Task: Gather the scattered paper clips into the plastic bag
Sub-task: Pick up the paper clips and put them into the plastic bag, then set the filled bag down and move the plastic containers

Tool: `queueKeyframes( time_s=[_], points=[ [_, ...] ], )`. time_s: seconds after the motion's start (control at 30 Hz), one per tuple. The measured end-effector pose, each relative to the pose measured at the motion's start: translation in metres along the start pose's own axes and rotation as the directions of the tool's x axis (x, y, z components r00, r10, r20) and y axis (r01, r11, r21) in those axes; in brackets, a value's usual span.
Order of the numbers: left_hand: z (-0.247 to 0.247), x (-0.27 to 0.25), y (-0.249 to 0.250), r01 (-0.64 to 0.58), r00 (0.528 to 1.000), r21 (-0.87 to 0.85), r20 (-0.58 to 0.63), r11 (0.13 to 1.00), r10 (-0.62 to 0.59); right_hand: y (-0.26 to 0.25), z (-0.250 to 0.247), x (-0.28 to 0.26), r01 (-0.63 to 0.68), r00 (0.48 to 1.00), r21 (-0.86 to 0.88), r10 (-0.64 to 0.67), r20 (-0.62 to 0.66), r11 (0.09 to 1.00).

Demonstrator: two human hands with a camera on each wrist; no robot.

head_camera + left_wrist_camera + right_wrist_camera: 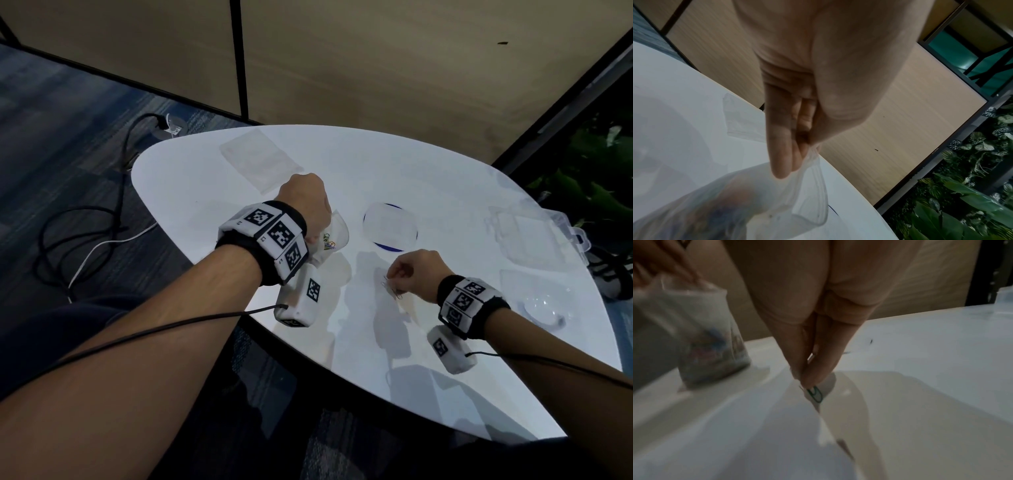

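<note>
Left hand (305,202): the rim of the plastic bag (334,234) is pinched between thumb and fingers (781,155), and its mouth is held open, centre of the head view.
Right hand (416,274): the fingers (807,356) are closed in a pinch on a green paper clip (815,394), low over the table (191,178), lower right of centre.
Paper clips already bagged: a coloured heap (329,241) is seen at the bottom of the bag.
Handling, as judged: the clips are light, thin and slick, so a fingertip pinch suits; the bag is limp film, best held at the rim so the mouth stays open.
Hard to make out: further loose clips near the right hand are a faint tangle; the right wrist view is blurred; whether the clip is lifted off the table cannot be told.
</note>
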State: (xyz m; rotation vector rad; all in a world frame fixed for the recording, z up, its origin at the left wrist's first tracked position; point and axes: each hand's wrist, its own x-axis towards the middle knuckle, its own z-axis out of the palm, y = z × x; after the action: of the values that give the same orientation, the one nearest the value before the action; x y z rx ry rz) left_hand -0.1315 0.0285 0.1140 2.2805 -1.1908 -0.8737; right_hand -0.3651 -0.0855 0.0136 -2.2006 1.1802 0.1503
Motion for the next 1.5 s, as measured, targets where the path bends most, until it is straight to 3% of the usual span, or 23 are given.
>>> queueKeyframes(
  time_s=[0.07,0.17,0.27,0.33,0.4,0.47,0.53,0.63,0.73,0.8,0.9,1.03,1.17,1.5],
  points=[
    [0.0,0.001,0.001,-0.001,1.0,-0.007,-0.002,1.0,0.001,-0.019,-0.011,-0.003,0.0,1.0,0.257,0.008,-0.028,0.966],
    [0.002,0.002,0.002,-0.004,1.0,-0.009,0.004,1.0,0.004,-0.058,-0.022,-0.009,0.065,0.998,0.632,-0.05,-0.042,0.772],
    [0.005,0.001,0.003,-0.011,1.0,-0.021,0.008,1.0,0.011,-0.092,-0.023,-0.012,0.17,0.985,0.713,-0.105,-0.134,0.68],
    [0.007,0.001,0.004,-0.02,1.0,-0.031,0.009,0.999,0.021,-0.104,-0.018,-0.011,0.243,0.967,0.624,-0.138,-0.212,0.743],
    [0.008,0.0,0.004,-0.024,1.0,-0.055,0.017,0.998,0.025,-0.108,-0.01,-0.009,0.311,0.938,0.43,-0.201,-0.283,0.848],
    [0.008,0.001,0.001,-0.027,0.999,-0.075,0.022,0.997,0.029,-0.11,-0.004,-0.009,0.367,0.91,0.248,-0.291,-0.296,0.896],
    [0.007,0.002,-0.001,-0.032,0.999,-0.093,0.02,0.995,0.034,-0.112,-0.001,-0.011,0.435,0.884,0.132,-0.394,-0.251,0.891],
    [0.005,0.003,-0.005,-0.056,0.997,-0.106,0.041,0.993,0.061,-0.112,0.0,-0.018,0.528,0.841,-0.082,-0.534,-0.087,0.845],
    [0.007,0.0,-0.005,-0.092,0.99,-0.124,0.098,0.988,0.104,-0.11,-0.001,-0.022,0.531,0.833,-0.309,-0.553,0.02,0.789],
    [0.006,-0.002,-0.005,-0.12,0.987,-0.131,0.088,0.984,0.132,-0.108,-0.003,-0.024,0.504,0.842,-0.281,-0.537,-0.049,0.816],
    [-0.002,-0.002,-0.008,-0.144,0.984,-0.138,0.089,0.98,0.157,-0.107,-0.008,-0.024,0.464,0.844,-0.09,-0.471,-0.256,0.881],
    [-0.007,-0.008,-0.012,-0.278,0.945,0.087,0.204,0.957,0.256,-0.109,-0.013,-0.024,0.421,0.844,0.058,-0.367,-0.391,0.905],
    [-0.001,-0.007,-0.016,-0.316,0.946,0.15,0.127,0.937,0.298,-0.111,-0.01,-0.018,0.409,0.851,0.11,-0.336,-0.403,0.906],
    [0.003,0.001,-0.03,-0.257,0.966,0.151,0.049,0.955,0.252,-0.117,-0.01,0.004,0.415,0.849,-0.314,-0.487,-0.203,0.854]
  ],
)
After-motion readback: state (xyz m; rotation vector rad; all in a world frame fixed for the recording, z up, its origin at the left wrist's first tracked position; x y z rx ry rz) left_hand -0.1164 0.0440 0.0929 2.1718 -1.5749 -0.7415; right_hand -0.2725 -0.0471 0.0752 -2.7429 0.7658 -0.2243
